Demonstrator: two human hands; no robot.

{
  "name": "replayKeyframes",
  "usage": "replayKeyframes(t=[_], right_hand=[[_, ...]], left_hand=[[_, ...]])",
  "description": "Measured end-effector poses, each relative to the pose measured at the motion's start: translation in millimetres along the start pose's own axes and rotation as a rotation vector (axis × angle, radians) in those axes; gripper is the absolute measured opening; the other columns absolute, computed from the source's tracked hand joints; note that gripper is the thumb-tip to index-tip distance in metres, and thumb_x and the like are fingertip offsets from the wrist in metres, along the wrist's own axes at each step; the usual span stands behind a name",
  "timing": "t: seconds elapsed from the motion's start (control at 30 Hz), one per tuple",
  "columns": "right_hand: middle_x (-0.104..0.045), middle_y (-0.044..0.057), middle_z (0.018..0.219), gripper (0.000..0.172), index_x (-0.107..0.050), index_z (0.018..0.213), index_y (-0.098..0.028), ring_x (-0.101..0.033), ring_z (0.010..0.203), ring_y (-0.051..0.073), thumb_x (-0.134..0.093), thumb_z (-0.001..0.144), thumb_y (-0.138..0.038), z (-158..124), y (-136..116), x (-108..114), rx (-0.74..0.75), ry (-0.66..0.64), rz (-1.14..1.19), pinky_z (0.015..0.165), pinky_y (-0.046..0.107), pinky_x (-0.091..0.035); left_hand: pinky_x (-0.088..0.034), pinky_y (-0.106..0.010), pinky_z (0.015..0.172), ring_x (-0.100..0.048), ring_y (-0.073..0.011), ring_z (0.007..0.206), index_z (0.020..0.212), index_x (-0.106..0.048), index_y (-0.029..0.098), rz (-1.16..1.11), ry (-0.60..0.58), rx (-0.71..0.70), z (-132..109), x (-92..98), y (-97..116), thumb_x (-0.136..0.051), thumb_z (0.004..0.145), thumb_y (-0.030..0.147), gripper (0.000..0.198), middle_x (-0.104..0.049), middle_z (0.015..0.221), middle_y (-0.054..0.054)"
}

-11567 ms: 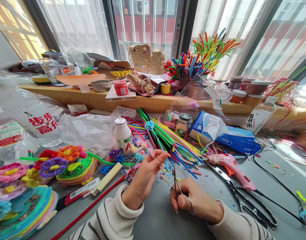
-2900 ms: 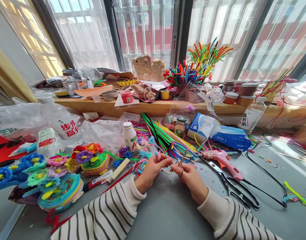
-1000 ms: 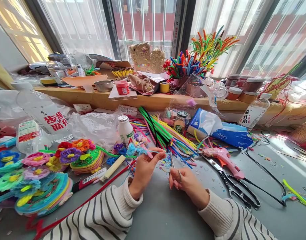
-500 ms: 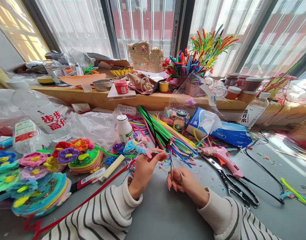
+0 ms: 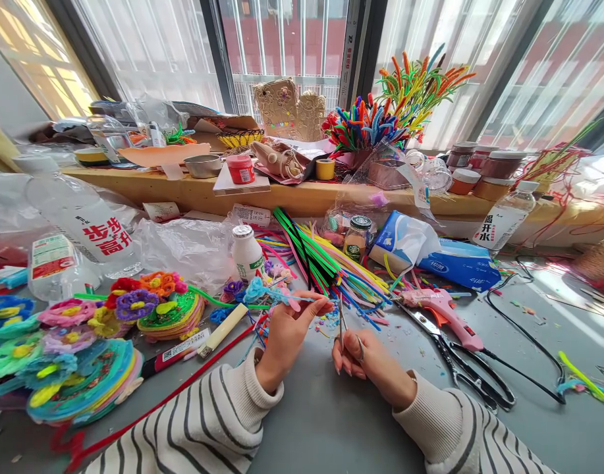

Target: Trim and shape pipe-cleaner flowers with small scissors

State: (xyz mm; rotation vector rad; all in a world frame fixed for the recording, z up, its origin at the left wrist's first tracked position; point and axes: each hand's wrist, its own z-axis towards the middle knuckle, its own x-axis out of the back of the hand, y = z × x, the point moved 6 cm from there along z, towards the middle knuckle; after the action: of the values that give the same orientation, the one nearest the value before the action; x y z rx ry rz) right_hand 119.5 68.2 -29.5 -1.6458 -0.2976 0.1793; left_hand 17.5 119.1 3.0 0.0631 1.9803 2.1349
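Observation:
My left hand (image 5: 286,339) pinches a light blue pipe cleaner (image 5: 260,289) between thumb and fingers. The pipe cleaner's fluffy, bent end sticks out to the left of the hand, and its thin tip points right past my fingertips. In my right hand (image 5: 365,361) is a small pair of scissors (image 5: 341,324), with a finger loop around my thumb. Its blades point up and stand just right of my left fingertips, a small gap away. Behind both hands lies a bundle of coloured pipe cleaners (image 5: 314,253).
Pipe-cleaner flowers on round coiled bases (image 5: 84,382) stand at the left. To the right lie a pink glue gun (image 5: 444,313) with its cord and large black-handled scissors (image 5: 460,362). A white bottle (image 5: 247,253) stands behind my left hand. A cluttered wooden ledge (image 5: 292,201) runs along the back.
The whole view has shifted slightly, so things sit a little further right. Both hands keep nearly the same pose, still holding the pipe cleaner and the small scissors.

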Motion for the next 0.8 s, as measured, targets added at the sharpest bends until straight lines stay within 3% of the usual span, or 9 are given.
replayKeyframes(t=[0.2,0.4,0.57,0.8], right_hand=[[-0.033,-0.004,0.038,0.059,-0.048,0.044,-0.013,-0.029,0.038,0.005,-0.034,0.069,-0.065,-2.0,0.9,1.3,-0.018,0.045,-0.045,0.038,0.019,-0.017],[-0.033,-0.005,0.038,0.065,-0.049,0.048,-0.013,-0.024,0.033,0.004,-0.026,0.067,-0.07,0.6,2.2,-1.1,0.028,-0.041,0.031,0.035,0.018,-0.016],[-0.031,-0.005,0.037,0.059,-0.049,0.046,-0.012,-0.026,0.035,0.004,-0.035,0.069,-0.065,2.5,7.1,1.4,0.021,-0.021,0.034,0.035,0.018,-0.015],[-0.031,-0.005,0.036,0.063,-0.049,0.047,-0.012,-0.024,0.032,0.003,-0.03,0.066,-0.07,2.3,6.6,-1.0,0.027,-0.035,0.08,0.032,0.018,-0.014]], left_hand=[[-0.049,-0.028,0.065,-0.063,-0.0171,0.064,0.067,-0.06,0.018,-0.001,0.004,-0.02,0.8,0.7,0.5,-0.062,0.062,0.025,0.009,-0.066,0.061,0.0],[-0.05,-0.028,0.064,-0.063,-0.0165,0.062,0.066,-0.061,0.017,-0.017,0.009,-0.05,1.3,1.3,-0.9,-0.063,0.061,0.023,0.008,-0.066,0.061,0.001],[-0.051,-0.028,0.064,-0.063,-0.0163,0.062,0.067,-0.062,0.016,-0.05,0.018,-0.075,2.3,2.9,-2.4,-0.063,0.061,0.021,0.007,-0.065,0.062,0.001],[-0.052,-0.029,0.065,-0.063,-0.0171,0.062,0.068,-0.061,0.016,-0.036,0.01,-0.09,1.7,2.4,-1.4,-0.062,0.061,0.023,0.009,-0.066,0.062,0.0]])
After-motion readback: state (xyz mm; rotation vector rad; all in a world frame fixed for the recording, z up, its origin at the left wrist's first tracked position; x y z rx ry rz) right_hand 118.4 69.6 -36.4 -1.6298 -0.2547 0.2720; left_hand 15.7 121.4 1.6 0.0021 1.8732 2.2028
